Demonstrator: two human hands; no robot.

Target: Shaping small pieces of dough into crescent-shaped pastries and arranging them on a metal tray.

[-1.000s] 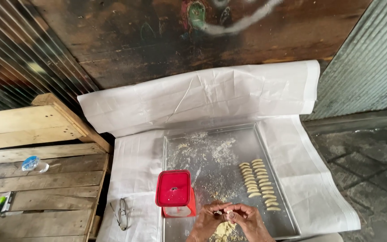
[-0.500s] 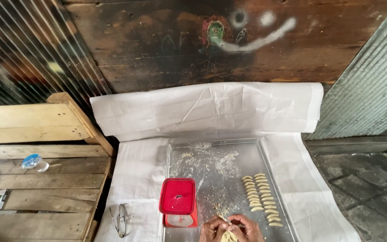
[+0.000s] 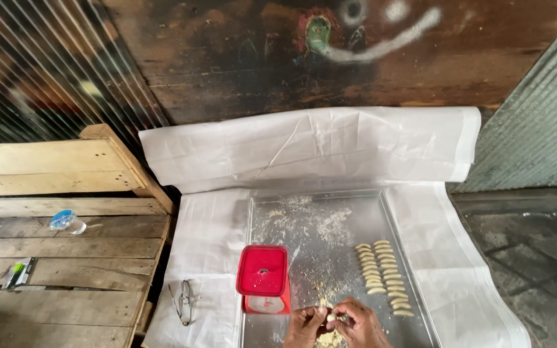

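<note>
At the bottom edge of the head view, my left hand [image 3: 305,325] and my right hand [image 3: 361,325] meet over a metal tray [image 3: 317,212], fingertips pinching a small pale piece of dough [image 3: 331,318] between them. More crumbly dough lies just below the hands. Two rows of shaped pale dough pieces [image 3: 383,277] lie on the tray's right side. A red kitchen scale [image 3: 263,277] stands on the tray's left edge, just left of my left hand. Flour and crumbs [image 3: 311,222] are scattered over the tray's far part.
White paper [image 3: 304,151] covers the floor under the tray and rises against a dark wooden wall. Eyeglasses [image 3: 184,301] lie on the paper left of the scale. A wooden pallet [image 3: 66,258] at left bears a small plastic bottle [image 3: 67,222] and a small packet [image 3: 17,273]. Corrugated metal stands at right.
The view has tilted upward, so tray and hands sit lower in frame. Both hands stay together on the dough piece, working it with the fingertips.
</note>
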